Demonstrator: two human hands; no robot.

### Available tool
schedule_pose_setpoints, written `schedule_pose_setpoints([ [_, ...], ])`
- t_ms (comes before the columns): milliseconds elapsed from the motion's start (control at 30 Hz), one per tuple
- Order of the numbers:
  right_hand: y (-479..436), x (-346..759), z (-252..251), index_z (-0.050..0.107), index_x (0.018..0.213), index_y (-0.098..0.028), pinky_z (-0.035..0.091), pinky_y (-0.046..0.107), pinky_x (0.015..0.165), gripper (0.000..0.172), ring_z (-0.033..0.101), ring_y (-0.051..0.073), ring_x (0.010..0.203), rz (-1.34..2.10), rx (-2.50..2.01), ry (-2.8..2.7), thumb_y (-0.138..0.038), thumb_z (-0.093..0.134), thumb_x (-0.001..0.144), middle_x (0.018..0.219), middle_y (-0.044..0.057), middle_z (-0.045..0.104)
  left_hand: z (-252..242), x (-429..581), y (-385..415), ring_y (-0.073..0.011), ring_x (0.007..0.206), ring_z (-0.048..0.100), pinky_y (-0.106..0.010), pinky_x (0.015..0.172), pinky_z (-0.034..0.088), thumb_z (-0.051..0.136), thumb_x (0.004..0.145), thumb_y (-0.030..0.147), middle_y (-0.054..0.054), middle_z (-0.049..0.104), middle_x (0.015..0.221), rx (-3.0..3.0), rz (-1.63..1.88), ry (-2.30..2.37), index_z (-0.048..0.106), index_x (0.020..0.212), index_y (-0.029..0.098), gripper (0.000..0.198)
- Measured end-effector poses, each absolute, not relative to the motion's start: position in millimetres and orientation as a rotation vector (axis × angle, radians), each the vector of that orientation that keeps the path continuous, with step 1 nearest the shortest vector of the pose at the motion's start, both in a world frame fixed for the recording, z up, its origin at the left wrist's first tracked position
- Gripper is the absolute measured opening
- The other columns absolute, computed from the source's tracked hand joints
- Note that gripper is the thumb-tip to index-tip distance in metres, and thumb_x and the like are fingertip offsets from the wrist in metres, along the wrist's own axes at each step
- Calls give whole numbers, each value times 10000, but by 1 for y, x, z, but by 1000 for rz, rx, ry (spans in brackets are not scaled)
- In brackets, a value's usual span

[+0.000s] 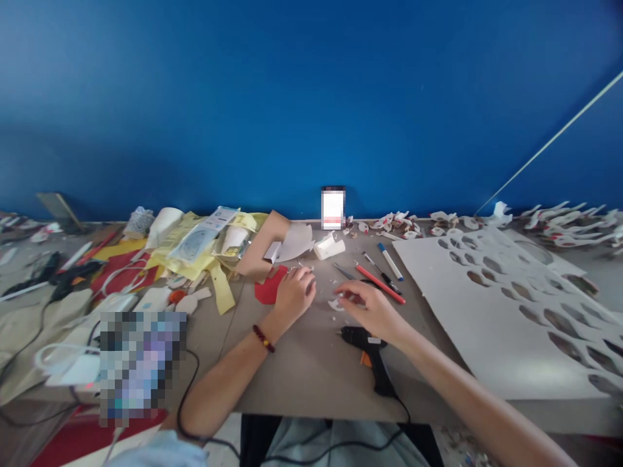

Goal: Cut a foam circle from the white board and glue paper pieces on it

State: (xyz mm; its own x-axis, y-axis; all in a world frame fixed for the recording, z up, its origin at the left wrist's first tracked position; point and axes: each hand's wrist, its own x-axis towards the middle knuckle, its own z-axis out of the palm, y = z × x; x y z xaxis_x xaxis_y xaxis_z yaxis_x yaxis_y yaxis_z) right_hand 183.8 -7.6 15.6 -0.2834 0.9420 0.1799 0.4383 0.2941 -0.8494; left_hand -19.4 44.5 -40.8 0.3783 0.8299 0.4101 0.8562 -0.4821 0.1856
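Note:
My left hand [296, 292], with a dark bead bracelet on its wrist, has its fingers curled together at the edge of a red paper piece [267, 290]. A thin pale bit shows just beyond its fingertips; what it holds is hidden. To the right, my right hand [367, 305] has its thumb and fingers curved apart. Its fingertips are by a small white scrap [335, 303], and I cannot tell whether they touch it. A black hot glue gun [372, 357] lies just below that hand, its nozzle pointing left.
A red pen [382, 284], a blue-capped marker [390, 261] and a white roll [329, 248] lie beyond my hands. At right is a white sheet [438, 292] with cut-out holes. Yellow paper [221, 285] and packets pile up left. A phone [333, 209] leans on the blue wall.

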Motion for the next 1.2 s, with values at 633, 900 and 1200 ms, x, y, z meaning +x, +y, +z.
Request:
schedule_pose_setpoints([
  [633, 160, 166, -15, 721, 686, -159, 453, 311, 676, 298, 640, 225, 706, 772, -1765, -1460, -446, 643, 679, 641, 59, 670, -50, -12, 49, -223, 946, 612, -385, 819, 518, 536, 822, 140, -77, 645, 1026, -2570, -1068, -1479, 649, 905, 210, 157],
  [900, 138, 172, -8, 727, 861, -129, 455, 268, 668, 372, 635, 192, 738, 894, -1485, -1423, -449, 610, 713, 780, 52, 709, -38, -11, 43, -220, 1110, 550, -401, 957, 473, 517, 865, 187, -87, 583, 1149, -2494, -1374, -1486, 533, 1139, 210, 276],
  [1200, 67, 174, 14, 716, 811, -181, 463, 295, 752, 266, 639, 196, 789, 1119, -1235, -1708, -422, 617, 759, 801, 14, 715, -26, -8, 29, -291, 1316, 391, -464, 1043, 416, 570, 865, 298, -99, 318, 1456, -2557, -1591, -1306, 404, 1332, 278, 496],
])
